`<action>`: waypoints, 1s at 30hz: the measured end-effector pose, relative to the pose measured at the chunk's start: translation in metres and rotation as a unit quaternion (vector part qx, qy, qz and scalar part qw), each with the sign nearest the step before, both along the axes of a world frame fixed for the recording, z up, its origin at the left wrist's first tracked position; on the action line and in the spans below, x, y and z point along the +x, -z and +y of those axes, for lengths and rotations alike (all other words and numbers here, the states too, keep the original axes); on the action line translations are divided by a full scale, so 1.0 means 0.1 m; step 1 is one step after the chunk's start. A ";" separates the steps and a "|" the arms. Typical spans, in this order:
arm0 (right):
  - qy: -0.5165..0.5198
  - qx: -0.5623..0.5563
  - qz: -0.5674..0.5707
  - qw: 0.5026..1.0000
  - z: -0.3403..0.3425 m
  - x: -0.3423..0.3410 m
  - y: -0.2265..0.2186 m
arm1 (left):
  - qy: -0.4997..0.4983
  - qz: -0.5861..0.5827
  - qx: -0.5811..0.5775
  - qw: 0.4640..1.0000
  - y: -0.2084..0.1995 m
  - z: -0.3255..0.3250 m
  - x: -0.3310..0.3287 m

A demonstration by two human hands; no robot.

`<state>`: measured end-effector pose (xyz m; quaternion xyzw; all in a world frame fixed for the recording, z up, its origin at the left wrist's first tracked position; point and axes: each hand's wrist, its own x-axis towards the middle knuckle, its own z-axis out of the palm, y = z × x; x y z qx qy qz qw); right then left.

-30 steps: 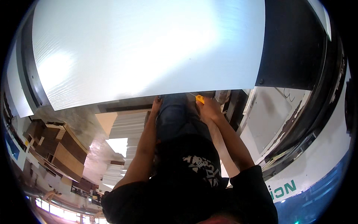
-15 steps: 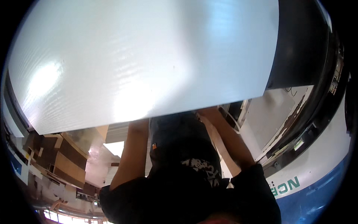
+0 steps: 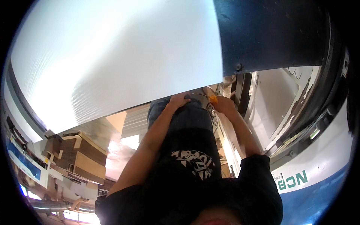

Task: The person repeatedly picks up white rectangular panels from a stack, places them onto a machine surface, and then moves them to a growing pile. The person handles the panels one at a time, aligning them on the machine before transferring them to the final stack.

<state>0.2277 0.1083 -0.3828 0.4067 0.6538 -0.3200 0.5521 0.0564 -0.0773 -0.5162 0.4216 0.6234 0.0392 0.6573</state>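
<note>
A large glossy white panel (image 3: 150,56) fills the upper left, its near edge running just in front of my body. My left hand (image 3: 179,101) is at that edge, over my jeans. Its thumb points right, while the other fingers are mostly hidden by the panel. Right of the panel's near corner, my right hand (image 3: 224,105) is closed on a small orange-handled tool (image 3: 213,99). A thin part sticks out from the tool to the left, too small to make out its kind.
A black flat surface (image 3: 273,33) lies right of the panel, with a dark round fitting (image 3: 238,67) near its edge. Below are a white machine side (image 3: 275,101) and a curved dark rail. Stacked brown boards (image 3: 84,157) stand on the lower left.
The panel appears further left in the picture, exposing more black surface. My hands, hidden at the wrists before, now show below its edge, and the orange-handled tool has come into sight.
</note>
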 end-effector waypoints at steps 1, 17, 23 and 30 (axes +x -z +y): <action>0.020 -0.004 -0.006 1.000 -0.03 0.07 0.03 | 0.011 -0.004 -0.002 1.000 -0.07 0.12 -0.07; 0.097 0.050 0.002 0.994 -0.52 0.09 -0.33 | 0.263 0.114 0.225 0.931 0.66 0.31 0.02; 0.095 0.081 0.009 0.992 -0.54 -0.07 -0.26 | 0.189 0.134 0.195 0.953 0.82 0.13 -0.15; 0.050 0.301 0.314 0.899 -0.91 0.30 0.32 | 0.076 0.159 0.139 0.974 0.78 -0.26 -0.44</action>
